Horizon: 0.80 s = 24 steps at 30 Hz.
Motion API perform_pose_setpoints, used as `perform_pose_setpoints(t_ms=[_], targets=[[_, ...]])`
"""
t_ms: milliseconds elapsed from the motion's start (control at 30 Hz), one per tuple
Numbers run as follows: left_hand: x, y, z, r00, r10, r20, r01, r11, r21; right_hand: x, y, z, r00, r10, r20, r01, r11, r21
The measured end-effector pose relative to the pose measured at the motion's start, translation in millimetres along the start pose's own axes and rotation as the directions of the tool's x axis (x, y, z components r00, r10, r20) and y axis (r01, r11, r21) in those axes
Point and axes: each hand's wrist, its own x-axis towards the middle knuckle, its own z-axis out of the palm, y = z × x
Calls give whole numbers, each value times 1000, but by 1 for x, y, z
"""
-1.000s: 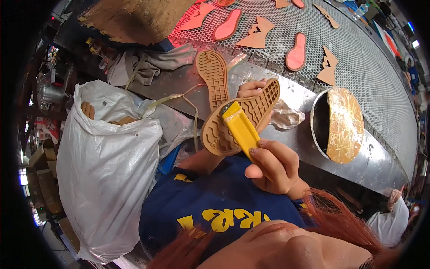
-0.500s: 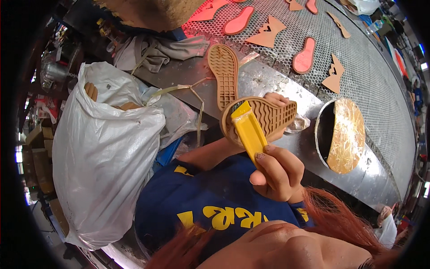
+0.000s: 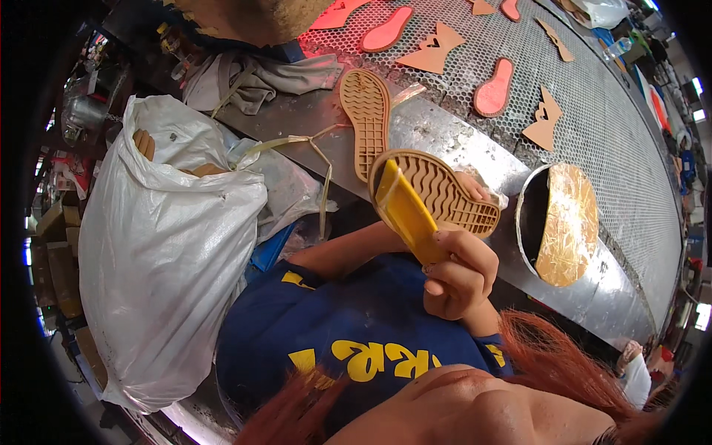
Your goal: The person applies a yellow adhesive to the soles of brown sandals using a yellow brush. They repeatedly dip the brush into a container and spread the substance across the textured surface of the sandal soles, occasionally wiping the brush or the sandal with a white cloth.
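Observation:
My right hand (image 3: 461, 276) grips the yellow handle of a brush (image 3: 409, 216) with its fingers wrapped round the lower end. The brush head rests at the rounded end of a tan shoe sole (image 3: 445, 189), and its bristles are mostly hidden now. My left hand (image 3: 472, 187) holds this sole from behind, its fingers showing at the far edge and the rest covered. The sole is tilted with its wavy tread facing up. Just beyond it, a second tan sole (image 3: 366, 111) lies tread up on the metal table (image 3: 415, 119).
A round container (image 3: 525, 215) half covered by a tape-wrapped board (image 3: 569, 226) stands at right. Beyond runs a mesh conveyor (image 3: 593, 133) bearing insoles (image 3: 494, 89) and cut-out pieces (image 3: 545, 119). A white sack (image 3: 174, 245) with soles inside and a grey cloth (image 3: 256, 81) are at left.
The brush handle has turned onto its side, and its dark bristles have gone from sight. The held sole has swung slightly, its narrow end now lower and further right.

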Motion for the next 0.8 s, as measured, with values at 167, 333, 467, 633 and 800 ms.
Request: perform_pose_setpoints(t_ms=[167,333,467,633,800], targets=[[6,20,5,993,-120,-20,102,914,-392,-2,4,-12,998,59,-23,-56,991,125],[0,37,-7,957,-266,-118,266,964,-20,-7,16,-20,953,41,-301,-83,988,-129],[14,62,-14,898,-407,-168,373,906,-202,-3,30,-36,916,204,-346,-319,893,-317],[14,67,-16,868,-491,-77,451,843,-294,-4,56,-41,903,226,-367,-319,922,-218],[15,69,-9,884,-465,-40,429,843,-325,-6,69,-55,882,278,-380,-423,822,-382]])
